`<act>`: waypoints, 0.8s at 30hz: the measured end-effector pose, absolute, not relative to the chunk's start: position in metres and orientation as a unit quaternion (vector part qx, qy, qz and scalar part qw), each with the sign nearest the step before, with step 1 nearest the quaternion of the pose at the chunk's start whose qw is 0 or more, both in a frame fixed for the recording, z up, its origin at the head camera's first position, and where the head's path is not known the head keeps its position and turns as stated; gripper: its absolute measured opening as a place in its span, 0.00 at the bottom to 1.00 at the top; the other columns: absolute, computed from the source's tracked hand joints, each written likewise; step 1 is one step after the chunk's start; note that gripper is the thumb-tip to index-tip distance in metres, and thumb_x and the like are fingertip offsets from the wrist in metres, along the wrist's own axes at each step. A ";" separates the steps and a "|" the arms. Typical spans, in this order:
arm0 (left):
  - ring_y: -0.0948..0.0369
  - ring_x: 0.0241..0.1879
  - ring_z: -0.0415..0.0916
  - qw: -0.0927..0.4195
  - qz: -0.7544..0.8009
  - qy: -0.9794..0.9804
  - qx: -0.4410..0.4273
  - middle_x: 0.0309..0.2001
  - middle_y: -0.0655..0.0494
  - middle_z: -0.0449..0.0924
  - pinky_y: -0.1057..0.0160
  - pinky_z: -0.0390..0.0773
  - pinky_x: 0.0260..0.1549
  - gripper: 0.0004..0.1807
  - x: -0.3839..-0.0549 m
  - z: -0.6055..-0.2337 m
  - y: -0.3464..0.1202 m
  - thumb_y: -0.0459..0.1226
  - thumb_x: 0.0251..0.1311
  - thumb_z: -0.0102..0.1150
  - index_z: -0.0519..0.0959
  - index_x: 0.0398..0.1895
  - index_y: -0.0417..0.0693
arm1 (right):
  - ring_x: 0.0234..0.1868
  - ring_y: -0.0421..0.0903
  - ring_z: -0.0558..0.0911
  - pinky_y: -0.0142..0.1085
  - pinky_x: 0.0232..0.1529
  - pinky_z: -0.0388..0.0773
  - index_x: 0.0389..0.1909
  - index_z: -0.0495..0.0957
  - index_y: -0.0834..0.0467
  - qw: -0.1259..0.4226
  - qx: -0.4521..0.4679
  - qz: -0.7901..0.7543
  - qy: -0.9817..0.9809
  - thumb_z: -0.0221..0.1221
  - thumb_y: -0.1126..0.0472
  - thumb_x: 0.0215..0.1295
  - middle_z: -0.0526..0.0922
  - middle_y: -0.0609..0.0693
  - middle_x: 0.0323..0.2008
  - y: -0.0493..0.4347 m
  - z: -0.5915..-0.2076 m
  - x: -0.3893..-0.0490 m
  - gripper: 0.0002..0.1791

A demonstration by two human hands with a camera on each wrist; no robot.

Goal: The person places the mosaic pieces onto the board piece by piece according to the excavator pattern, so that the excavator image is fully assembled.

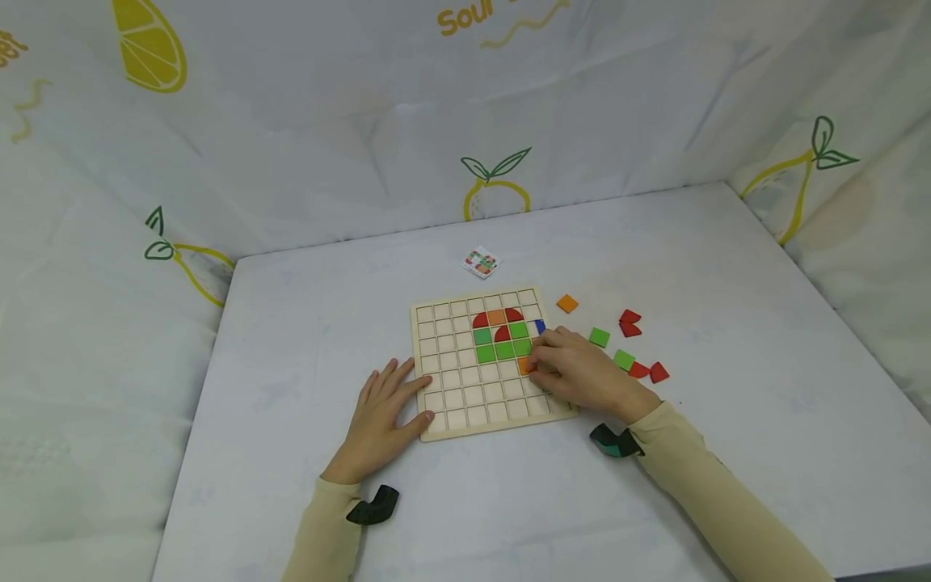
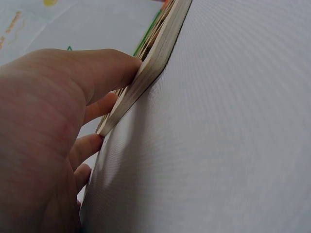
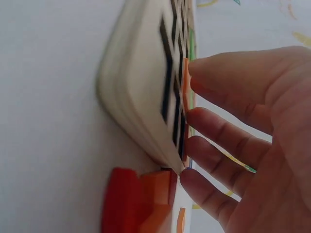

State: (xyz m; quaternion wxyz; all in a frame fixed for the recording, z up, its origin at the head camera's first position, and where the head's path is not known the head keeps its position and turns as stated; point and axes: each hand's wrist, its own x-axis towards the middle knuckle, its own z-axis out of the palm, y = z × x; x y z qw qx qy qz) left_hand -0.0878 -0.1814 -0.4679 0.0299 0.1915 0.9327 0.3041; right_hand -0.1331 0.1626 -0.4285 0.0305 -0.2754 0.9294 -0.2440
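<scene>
A pale wooden grid board (image 1: 452, 398) lies on the table with red, orange and green tiles in its cells. On its left edge rests my left hand (image 1: 384, 416), fingers spread; the left wrist view shows the thumb (image 2: 109, 73) against the board's side. Over the board's right part, my right hand (image 1: 582, 368) touches an orange square tile (image 1: 524, 366) with bent fingertips. In the right wrist view the thumb (image 3: 233, 73) meets that tile's edge, and the other fingers reach over the board. A blue tile (image 1: 540, 326) shows just beyond the fingers, partly hidden.
Right of the board lie loose tiles: an orange square (image 1: 567, 303), a green square (image 1: 600, 337), another green square (image 1: 623, 360) and several red quarter-circles (image 1: 659, 372). Behind the board is a small pattern card (image 1: 481, 262). A lemon-print cloth (image 1: 320, 145) hangs behind the table.
</scene>
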 end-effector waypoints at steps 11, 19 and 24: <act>0.48 0.82 0.44 0.034 0.301 0.934 0.189 0.80 0.52 0.57 0.43 0.38 0.80 0.29 -0.088 -0.466 -0.181 0.48 0.65 0.63 0.74 0.69 0.56 | 0.67 0.58 0.70 0.57 0.65 0.76 0.60 0.79 0.58 0.035 -0.170 -0.266 0.948 0.60 0.58 0.72 0.75 0.58 0.65 0.191 -0.410 -0.153 0.18; 0.47 0.82 0.45 0.034 0.302 0.933 0.191 0.79 0.52 0.58 0.42 0.39 0.80 0.29 -0.087 -0.467 -0.181 0.48 0.65 0.63 0.74 0.69 0.56 | 0.77 0.67 0.57 0.67 0.72 0.64 0.75 0.63 0.58 0.095 -0.130 -0.233 0.959 0.55 0.55 0.74 0.56 0.64 0.78 0.205 -0.415 -0.176 0.31; 0.46 0.82 0.45 0.030 0.302 0.934 0.190 0.79 0.52 0.58 0.41 0.39 0.80 0.29 -0.087 -0.467 -0.181 0.48 0.65 0.64 0.74 0.69 0.56 | 0.77 0.67 0.59 0.66 0.74 0.60 0.76 0.63 0.58 0.117 -0.129 -0.189 0.966 0.53 0.55 0.75 0.58 0.65 0.77 0.204 -0.419 -0.185 0.31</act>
